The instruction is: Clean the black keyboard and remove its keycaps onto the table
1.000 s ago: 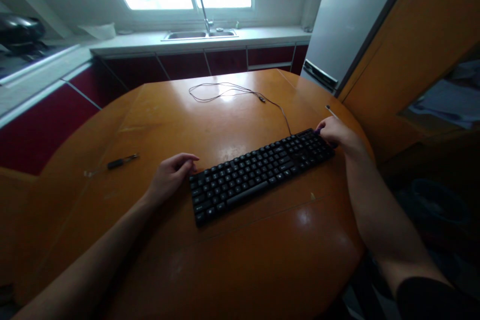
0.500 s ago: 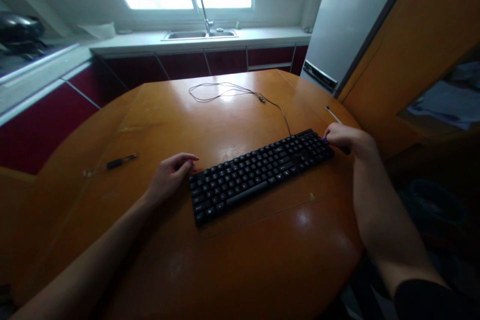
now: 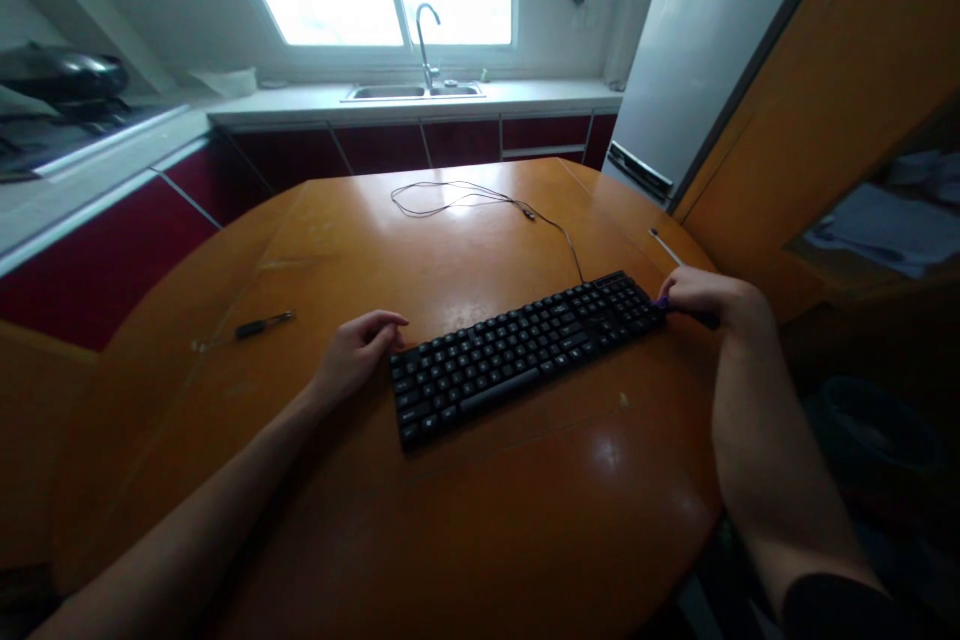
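A black computer keyboard point(image 3: 525, 355) lies slanted on the wooden table point(image 3: 525, 520), its far right end tilted away from me. My left hand point(image 3: 361, 348) rests at its left end, fingers loosely bent and nothing visible in them; whether the fingertips touch the keyboard's corner is hard to tell. At the right end, my right hand point(image 3: 697, 292) is closed around a dark-handled tool point(image 3: 706, 318) with a purple end point(image 3: 660, 304) against the keyboard's edge. Most of that tool is hidden by the hand. Just beyond lies a thin pale stick with a dark tip point(image 3: 664, 245).
The keyboard's cable point(image 3: 442, 212) is looped toward the table's far edge. A dark-handled tool with a metal shaft point(image 3: 262, 325) lies on the left. Behind stand a counter with a sink point(image 3: 390, 92), a stove with a pan point(image 3: 75, 75) and a fridge point(image 3: 697, 50).
The view has tilted up slightly, so everything sits a little lower and more to the right. Both hands stay at the keyboard's ends, and the purple end shows more clearly.
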Motion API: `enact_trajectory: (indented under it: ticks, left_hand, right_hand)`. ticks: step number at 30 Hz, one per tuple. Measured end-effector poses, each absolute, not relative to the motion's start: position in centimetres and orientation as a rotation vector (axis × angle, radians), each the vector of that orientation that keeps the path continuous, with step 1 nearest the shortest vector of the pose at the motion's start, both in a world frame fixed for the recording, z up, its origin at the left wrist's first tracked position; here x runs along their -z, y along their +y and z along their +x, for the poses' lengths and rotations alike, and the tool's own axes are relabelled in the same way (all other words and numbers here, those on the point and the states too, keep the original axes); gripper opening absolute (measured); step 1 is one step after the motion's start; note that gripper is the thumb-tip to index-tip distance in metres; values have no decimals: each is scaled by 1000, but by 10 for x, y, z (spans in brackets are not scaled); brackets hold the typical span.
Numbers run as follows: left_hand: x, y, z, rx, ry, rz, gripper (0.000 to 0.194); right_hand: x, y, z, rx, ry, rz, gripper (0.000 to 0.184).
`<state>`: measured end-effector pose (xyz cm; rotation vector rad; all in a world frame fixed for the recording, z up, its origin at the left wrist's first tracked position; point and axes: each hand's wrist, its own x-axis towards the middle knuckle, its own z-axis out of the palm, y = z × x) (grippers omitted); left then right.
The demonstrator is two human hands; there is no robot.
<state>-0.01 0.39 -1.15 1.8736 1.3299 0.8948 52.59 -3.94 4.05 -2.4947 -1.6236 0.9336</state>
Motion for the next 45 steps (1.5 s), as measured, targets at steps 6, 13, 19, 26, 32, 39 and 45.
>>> enact_trajectory:
  ticks: [6,13,19,26,32,39,45]
  left_hand:
    - [14,6,-3,-889,1332,1917,29]
    - [13,6,-3,-890,1327,1914,30]
    - [10,5,-1,-888,1332,1913,29]
    - [9,5,0,-889,1335,1911,30]
    - [12,6,-1,-895,1346,1903,32]
    - [10,6,-1,-884,1343,1918,31]
    - [11,6,-2,-894,1335,1916,30]
  right_hand:
    - [-34,-24,499,-551,-1816,-2038,22]
    - [-25,-16,490,-650,-1888,-2068,38]
    - [-20,-20,508,-545,-1504,-2314,30]
    - [-14,-15,517,-647,-1583,-2064,23]
    - [-13,-10,521,-386,-1278,-1796,27]
    - [-15,21,541,-56,-1033,-1791,31]
    - [-13,63,558,-25,-1309,-1913,32]
